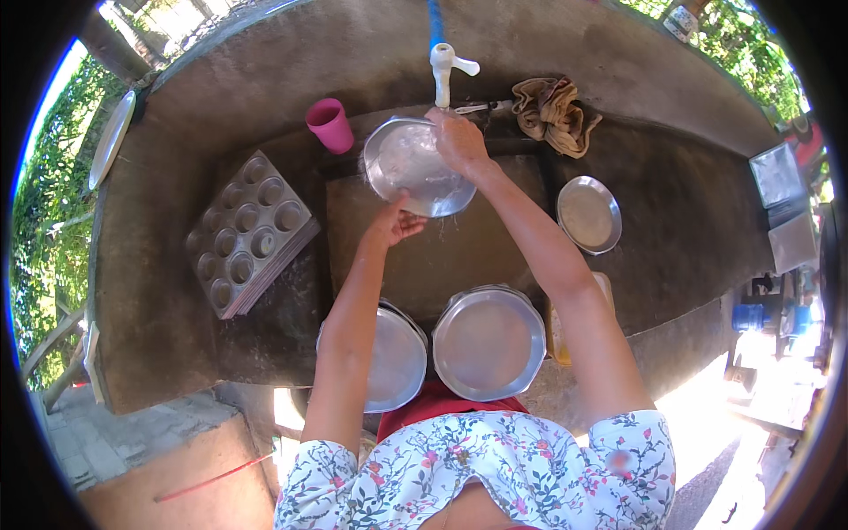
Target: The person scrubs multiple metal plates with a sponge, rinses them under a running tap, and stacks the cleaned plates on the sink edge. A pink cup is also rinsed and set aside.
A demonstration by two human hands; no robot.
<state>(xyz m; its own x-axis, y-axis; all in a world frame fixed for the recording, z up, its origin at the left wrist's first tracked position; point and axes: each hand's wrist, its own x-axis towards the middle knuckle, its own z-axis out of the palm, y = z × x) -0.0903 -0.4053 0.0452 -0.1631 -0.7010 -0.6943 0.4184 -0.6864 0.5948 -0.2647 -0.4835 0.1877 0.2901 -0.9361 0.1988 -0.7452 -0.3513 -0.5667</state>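
A round metal pan [404, 159] is tilted under the white plastic tap [442, 73], with water running over it. My left hand [399, 220] grips its near rim, thumb on the inside and fingers beneath. My right hand [458, 140] is at the pan's upper right, just below the spout; its fingertips lie against the inside or rim, and I cannot tell whether it grips or rubs. Below the hands is the sunken basin [437, 265] of the concrete sink. Two stacks of round metal pans, a left stack [397, 361] and a right stack [490, 344], stand at the near edge.
A pink plastic cup [331, 129] stands at the back left, above a stack of metal muffin tins [255, 232]. On the right are a crumpled brown cloth [553, 116], a small oval metal pan [588, 215] and a container [562, 338] partly behind my right arm. A concrete wall [596, 59] rises behind.
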